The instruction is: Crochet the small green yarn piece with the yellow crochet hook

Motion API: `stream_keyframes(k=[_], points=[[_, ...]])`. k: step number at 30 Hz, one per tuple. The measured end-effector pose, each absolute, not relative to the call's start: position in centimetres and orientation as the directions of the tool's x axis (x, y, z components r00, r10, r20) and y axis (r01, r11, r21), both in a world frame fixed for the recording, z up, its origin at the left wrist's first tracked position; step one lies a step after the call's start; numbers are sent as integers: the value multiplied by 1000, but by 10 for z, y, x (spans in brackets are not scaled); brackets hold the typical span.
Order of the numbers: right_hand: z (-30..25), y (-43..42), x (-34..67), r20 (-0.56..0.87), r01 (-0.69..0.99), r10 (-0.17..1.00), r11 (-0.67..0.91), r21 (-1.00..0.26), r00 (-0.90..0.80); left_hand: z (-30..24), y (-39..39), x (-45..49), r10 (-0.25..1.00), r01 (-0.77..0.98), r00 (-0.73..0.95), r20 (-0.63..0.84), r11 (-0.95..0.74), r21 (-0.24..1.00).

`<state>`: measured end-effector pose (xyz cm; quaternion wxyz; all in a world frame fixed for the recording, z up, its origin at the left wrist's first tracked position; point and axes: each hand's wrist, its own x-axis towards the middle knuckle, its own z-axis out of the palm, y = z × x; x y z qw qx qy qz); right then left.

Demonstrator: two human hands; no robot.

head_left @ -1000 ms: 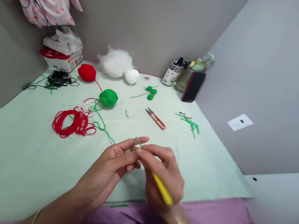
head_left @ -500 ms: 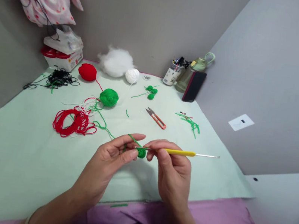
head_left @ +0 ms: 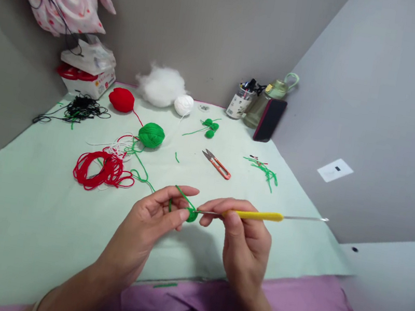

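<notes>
- Green crochet piece (head_left: 192,215): small and rounded, pinched in the fingertips of your left hand (head_left: 150,220) above the tabletop's (head_left: 25,211) near edge.
- Crochet hook (head_left: 257,215): yellow grip, your right hand (head_left: 245,240) closed on it, tip at the piece.
- Green yarn ball (head_left: 151,135), red yarn coil (head_left: 102,170), thread snips (head_left: 217,164): mid-tabletop, well apart from your hands.

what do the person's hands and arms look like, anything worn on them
The left hand and right hand are bare, with no gloves, and no rings show. The forearms are uncovered, with no sleeves in view. A thin pale bangle circles the left wrist at the picture's bottom edge. The right wrist shows nothing worn.
</notes>
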<state>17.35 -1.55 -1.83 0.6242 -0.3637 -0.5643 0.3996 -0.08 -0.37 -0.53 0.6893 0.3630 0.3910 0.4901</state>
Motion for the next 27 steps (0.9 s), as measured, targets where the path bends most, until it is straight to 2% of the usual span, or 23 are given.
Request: stream_keyframes(k=[4,7,12,15,17,18,20,23,25,27], points=[[-17,-20,175,498,62,867,496,-866,18,-7,-3,-1,961,-388,216,-170,244,888],[-15,-20,174,605,157,796,601,-784,-26,-10,-4,0,967,-355,204,-155,220,908],[-17,-21,173,726,453,662,714,-534,-186,-13,-6,1,981,-286,149,-126,165,944],[-25,-22,173,753,615,605,705,-354,-261,-10,-6,4,972,-360,165,-167,218,907],[-29,-22,172,772,644,570,708,-290,-280,-8,-5,5,945,-456,223,-240,319,831],[-30,-21,172,782,631,568,711,-310,-256,-7,-4,5,922,-497,269,-276,379,781],[-29,-19,170,763,532,630,699,-478,-142,-6,-3,4,882,-541,347,-320,467,699],[-23,-17,168,607,195,791,586,-787,77,-5,-1,1,877,-561,348,-332,478,676],[-20,-16,168,516,-5,846,521,-853,137,-3,0,0,892,-566,306,-333,452,690],[-18,-16,168,486,-85,859,503,-860,164,-1,2,-1,903,-568,278,-327,429,702]])
